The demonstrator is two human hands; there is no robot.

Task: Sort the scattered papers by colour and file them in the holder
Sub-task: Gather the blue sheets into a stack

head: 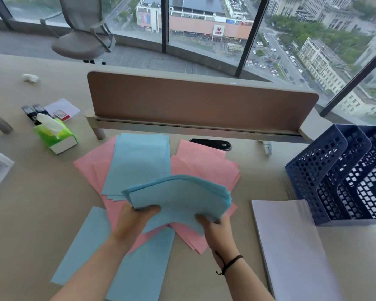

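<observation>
Both hands, left and right, grip blue stack edges above pink sheets.

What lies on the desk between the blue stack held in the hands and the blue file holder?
In the head view, a white paper stack lies between the held blue stack and the file holder, with some bare desk farther back.

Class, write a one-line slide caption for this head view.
Both hands lift a blue stack above pink sheets.

blue stack gripped: left hand + right hand | above pink sheets
</observation>
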